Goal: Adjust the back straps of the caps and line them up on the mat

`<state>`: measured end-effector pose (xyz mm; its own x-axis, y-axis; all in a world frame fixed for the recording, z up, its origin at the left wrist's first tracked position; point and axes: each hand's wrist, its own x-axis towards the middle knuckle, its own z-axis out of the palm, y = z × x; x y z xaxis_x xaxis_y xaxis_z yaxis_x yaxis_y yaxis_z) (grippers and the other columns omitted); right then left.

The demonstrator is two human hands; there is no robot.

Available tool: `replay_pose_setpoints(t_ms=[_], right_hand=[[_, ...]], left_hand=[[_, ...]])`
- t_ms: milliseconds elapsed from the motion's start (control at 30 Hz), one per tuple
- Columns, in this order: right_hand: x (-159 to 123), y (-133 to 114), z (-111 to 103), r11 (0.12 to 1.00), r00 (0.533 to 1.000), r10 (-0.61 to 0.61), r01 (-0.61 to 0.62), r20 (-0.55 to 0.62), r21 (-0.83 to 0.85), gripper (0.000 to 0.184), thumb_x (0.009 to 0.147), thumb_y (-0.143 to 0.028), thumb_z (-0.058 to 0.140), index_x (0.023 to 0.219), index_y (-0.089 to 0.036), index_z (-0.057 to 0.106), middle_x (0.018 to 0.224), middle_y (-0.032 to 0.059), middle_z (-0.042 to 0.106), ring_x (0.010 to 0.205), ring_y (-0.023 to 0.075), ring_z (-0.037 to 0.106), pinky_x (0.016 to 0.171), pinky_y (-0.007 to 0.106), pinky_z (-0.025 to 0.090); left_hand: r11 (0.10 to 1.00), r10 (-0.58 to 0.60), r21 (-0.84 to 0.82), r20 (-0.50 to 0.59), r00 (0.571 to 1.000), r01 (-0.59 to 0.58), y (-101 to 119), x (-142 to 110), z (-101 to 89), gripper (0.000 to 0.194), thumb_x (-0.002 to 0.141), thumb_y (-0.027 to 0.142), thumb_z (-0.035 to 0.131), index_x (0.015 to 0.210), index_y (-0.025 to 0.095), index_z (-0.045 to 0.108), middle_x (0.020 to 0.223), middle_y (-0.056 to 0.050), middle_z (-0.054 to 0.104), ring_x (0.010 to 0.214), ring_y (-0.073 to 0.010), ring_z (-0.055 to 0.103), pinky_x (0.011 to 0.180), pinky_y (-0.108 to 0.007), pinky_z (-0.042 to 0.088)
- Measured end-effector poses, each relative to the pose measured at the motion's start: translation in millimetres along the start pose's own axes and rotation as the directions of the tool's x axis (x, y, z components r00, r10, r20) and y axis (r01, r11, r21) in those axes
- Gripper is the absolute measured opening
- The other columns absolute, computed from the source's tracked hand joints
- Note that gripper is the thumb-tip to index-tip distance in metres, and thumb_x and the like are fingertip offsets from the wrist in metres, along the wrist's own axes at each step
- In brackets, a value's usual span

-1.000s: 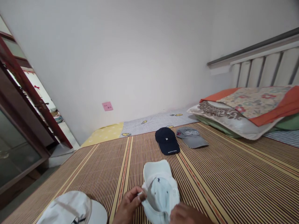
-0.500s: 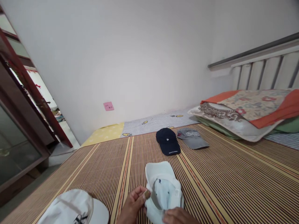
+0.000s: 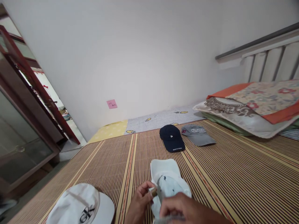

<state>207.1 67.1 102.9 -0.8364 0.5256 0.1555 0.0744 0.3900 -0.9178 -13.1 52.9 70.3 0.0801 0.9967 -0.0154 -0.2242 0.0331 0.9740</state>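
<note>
Near edge of striped mat (image 3: pixel 233 174): pale blue cap (image 3: pixel 169 183), brim pointing away, pinned between both hands. Left hand (image 3: pixel 140 203) pinching the cap's side, a small brownish tab at the fingertips. Right hand (image 3: pixel 187 210) pressed over the crown, fingers curled; exact grip hidden. White cap (image 3: pixel 80 207) lower left. Navy cap (image 3: pixel 171 138) and grey cap (image 3: pixel 197 135) side by side farther off. Pillows (image 3: pixel 252 107) at right.

Both hands grip a pale cap (image 3: pixel 169 182) on the striped mat (image 3: pixel 233 174): left hand (image 3: pixel 140 205) pinching its side, right hand (image 3: pixel 184 209) over its near edge. A white cap (image 3: pixel 79 207) lies near left; a navy cap (image 3: pixel 172 138) and grey cap (image 3: pixel 197 135) lie farther off.
</note>
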Motion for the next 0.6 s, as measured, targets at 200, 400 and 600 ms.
replay_pose_setpoints(t_ms=[200, 400, 600], right_hand=[[-0.5, -25.4, -43.4, 0.914, 0.959, 0.090, 0.028, -0.269, 0.404, 0.042, 0.099, -0.058, 0.053, 0.095, -0.017, 0.062, 0.068, -0.0013, 0.067, 0.037, 0.0032, 0.036, 0.039, 0.020, 0.023], [12.1, 11.7, -36.3, 0.890, 0.974, 0.141, -0.045, -0.180, 0.453, 0.046, 0.093, -0.067, 0.056, 0.088, -0.022, 0.049, 0.058, -0.0059, 0.062, 0.035, 0.0043, 0.034, 0.037, 0.020, 0.020], [16.3, 8.3, -29.6, 0.912, 0.979, 0.137, -0.065, -0.151, 0.405, 0.041, 0.093, -0.060, 0.059, 0.081, -0.021, 0.051, 0.060, -0.0047, 0.061, 0.040, 0.0047, 0.037, 0.041, 0.020, 0.023]], left_hand=[[0.987, 0.008, -0.158, 0.096, 0.995, 0.007, -5.6, 4.5, 15.1, 0.031, 0.078, 0.040, 0.086, 0.079, 0.015, 0.068, 0.075, -0.001, 0.065, 0.067, -0.0119, 0.052, 0.067, -0.025, 0.038], [0.982, -0.001, -0.187, 0.142, 0.990, 0.028, -4.1, 7.2, 29.7, 0.036, 0.074, 0.044, 0.088, 0.072, 0.015, 0.067, 0.071, -0.003, 0.063, 0.066, -0.0131, 0.051, 0.065, -0.025, 0.037], [0.969, -0.011, -0.245, 0.116, 0.993, 0.039, -8.8, 9.9, 28.8, 0.034, 0.072, 0.041, 0.090, 0.074, 0.015, 0.069, 0.068, -0.001, 0.062, 0.063, -0.0114, 0.050, 0.064, -0.025, 0.037]])
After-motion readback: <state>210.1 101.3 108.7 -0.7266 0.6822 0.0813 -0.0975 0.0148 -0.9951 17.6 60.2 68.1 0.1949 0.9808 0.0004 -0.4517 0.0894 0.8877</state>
